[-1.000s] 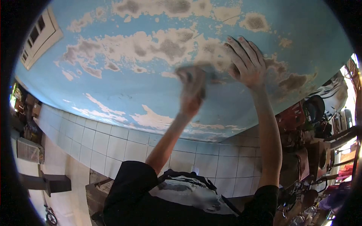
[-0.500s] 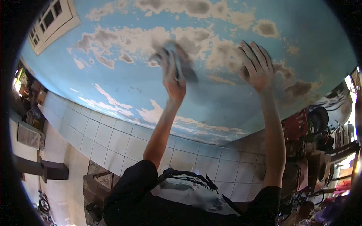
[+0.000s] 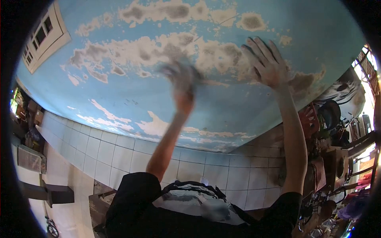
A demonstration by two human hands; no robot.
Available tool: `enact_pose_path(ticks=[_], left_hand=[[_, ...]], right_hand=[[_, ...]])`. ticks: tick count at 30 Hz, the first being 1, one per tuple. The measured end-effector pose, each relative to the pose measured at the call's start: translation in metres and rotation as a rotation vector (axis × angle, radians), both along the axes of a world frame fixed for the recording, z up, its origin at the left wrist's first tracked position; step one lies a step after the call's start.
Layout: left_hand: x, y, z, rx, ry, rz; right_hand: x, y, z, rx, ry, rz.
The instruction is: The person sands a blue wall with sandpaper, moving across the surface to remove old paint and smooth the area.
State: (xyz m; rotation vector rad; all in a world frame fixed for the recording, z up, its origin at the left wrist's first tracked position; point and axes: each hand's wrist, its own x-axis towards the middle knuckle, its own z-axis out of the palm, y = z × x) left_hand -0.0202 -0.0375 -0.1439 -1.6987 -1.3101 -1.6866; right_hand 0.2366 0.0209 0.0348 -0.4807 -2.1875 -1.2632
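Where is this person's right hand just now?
In the head view, the right hand is right of centre, spread against the blue wall, between the blurred left hand and a brownish patch farther right.

**One camera on the head, looking forward and down**

The view comes from the person's own head and faces forward and downward. The black shirt [image 3: 174, 228] is very near to the lens and takes the bottom edge; the left forearm [image 3: 168, 137] and the right forearm [image 3: 293, 135] go away from it, upward in the picture. The blue wall [image 3: 222, 107] stands in front, within reach of the hands, and occupies most of the upper half. White tiles [image 3: 121, 154] show between wall and shirt. The lens is very wide: straight lines bend, the corners are dark, and the sides reach a window [image 3: 45, 35] at upper left and farther clutter [image 3: 331, 158] at right.
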Motion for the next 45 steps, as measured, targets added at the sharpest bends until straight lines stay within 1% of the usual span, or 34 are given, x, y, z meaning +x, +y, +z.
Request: enact_pose_path(ticks=[1, 2, 4, 5, 6, 8, 9, 11, 12, 13, 14, 16, 18, 19, 20, 22, 24, 25, 26, 28, 29, 30, 32, 33, 34, 35, 36, 38, 39, 40, 41, 42, 44, 45], left_hand=[[0.033, -0.004, -0.009, -0.169, -0.009, -0.04], [0.05, -0.03, -0.004, -0.302, 0.255, -0.168], [0.047, -0.025, -0.02, -0.238, 0.207, -0.123], [0.038, -0.018, -0.016, -0.147, 0.085, -0.107], [0.023, -0.011, -0.008, -0.06, -0.039, -0.09], [-0.009, -0.001, 0.028, 0.039, -0.055, 0.064], [-0.003, 0.001, 0.035, 0.038, -0.05, 0.057], [0.021, 0.009, 0.043, 0.155, -0.259, -0.101], [0.034, 0.002, 0.031, 0.085, -0.053, -0.065], [0.06, -0.01, 0.013, -0.07, -0.082, -0.163], [0.077, -0.018, 0.01, -0.154, 0.109, -0.138], [0.081, -0.014, -0.006, -0.075, 0.024, -0.222], [0.066, -0.007, 0.019, -0.002, -0.098, -0.19], [0.053, 0.002, 0.03, 0.089, -0.071, -0.071], [0.05, 0.0, 0.044, 0.07, -0.266, -0.184], [0.059, 0.009, 0.036, 0.067, -0.256, -0.223], [0.093, 0.001, 0.01, -0.033, 0.004, -0.116], [0.104, -0.003, -0.005, -0.188, 0.226, -0.127], [0.105, -0.006, -0.008, -0.191, 0.223, -0.129], [0.094, -0.003, -0.009, -0.104, 0.143, -0.135], [0.08, 0.007, -0.007, 0.006, 0.054, -0.145], [0.064, 0.009, 0.011, 0.043, 0.064, -0.036], [0.055, 0.01, 0.034, 0.111, -0.205, -0.08], [0.068, 0.013, 0.024, 0.104, -0.196, -0.083], [0.09, 0.017, 0.007, -0.01, -0.371, -0.369], [0.103, 0.015, 0.0, -0.13, -0.552, -0.651], [0.1, 0.009, -0.006, -0.143, -0.557, -0.646], [0.094, 0.003, -0.009, -0.037, 0.157, -0.174], [0.089, 0.005, 0.007, 0.045, -0.053, -0.183], [0.066, 0.016, 0.018, 0.162, -0.163, -0.262], [0.051, 0.007, 0.04, 0.107, -0.243, -0.287], [0.052, 0.012, 0.041, 0.113, -0.243, -0.287], [0.054, 0.019, 0.041, 0.164, -0.134, -0.094], [0.074, 0.007, 0.052, 0.146, 0.048, -0.085]], right_hand=[[0.0, -0.003, -0.003, -0.005, -0.013, -0.01], [0.0, -0.003, -0.004, -0.012, -0.011, -0.009], [0.003, -0.001, -0.001, 0.0, 0.041, 0.025], [0.004, 0.0, 0.0, 0.003, 0.042, 0.012], [0.002, 0.0, -0.002, 0.02, 0.046, 0.013], [0.002, 0.0, -0.004, 0.033, 0.057, 0.006], [0.002, 0.001, -0.004, 0.048, 0.042, -0.001], [0.002, 0.001, -0.004, 0.066, 0.028, -0.013], [0.001, 0.0, -0.005, 0.059, 0.027, -0.026], [0.0, -0.001, -0.005, 0.052, 0.025, -0.037], [0.0, -0.001, -0.005, 0.054, 0.023, -0.038], [0.001, -0.002, -0.004, 0.043, 0.011, -0.048], [0.0, -0.002, -0.003, 0.055, 0.012, -0.054], [0.0, -0.002, -0.005, 0.053, 0.019, -0.048], [0.0, -0.001, -0.006, 0.051, 0.02, -0.05], [-0.001, 0.002, -0.007, 0.062, 0.031, -0.021], [-0.001, 0.0, -0.006, 0.075, 0.021, -0.05], [0.0, -0.001, -0.006, 0.093, 0.004, -0.082], [0.001, -0.002, -0.008, 0.089, 0.001, -0.083], [0.001, -0.001, -0.006, 0.078, 0.007, -0.059], [0.0, -0.001, -0.006, 0.081, 0.007, -0.061], [-0.001, -0.001, -0.007, 0.058, 0.023, -0.036], [-0.001, 0.0, -0.007, 0.036, 0.045, -0.01], [-0.001, -0.001, -0.007, 0.04, 0.043, -0.006], [-0.002, -0.002, -0.007, 0.042, 0.044, -0.002], [-0.002, -0.002, -0.007, 0.033, 0.051, -0.004], [-0.001, -0.001, -0.006, 0.052, 0.043, -0.019], [0.0, -0.003, -0.005, 0.078, 0.025, -0.038], [-0.001, -0.003, -0.003, 0.07, 0.043, 0.004], [-0.002, -0.006, -0.004, 0.049, 0.062, 0.048], [-0.002, -0.005, -0.005, 0.051, 0.062, 0.048], [-0.003, -0.001, -0.006, 0.03, 0.077, 0.071], [-0.003, -0.003, -0.008, 0.01, 0.098, 0.094], [-0.001, -0.006, -0.005, 0.026, 0.045, 0.008]])
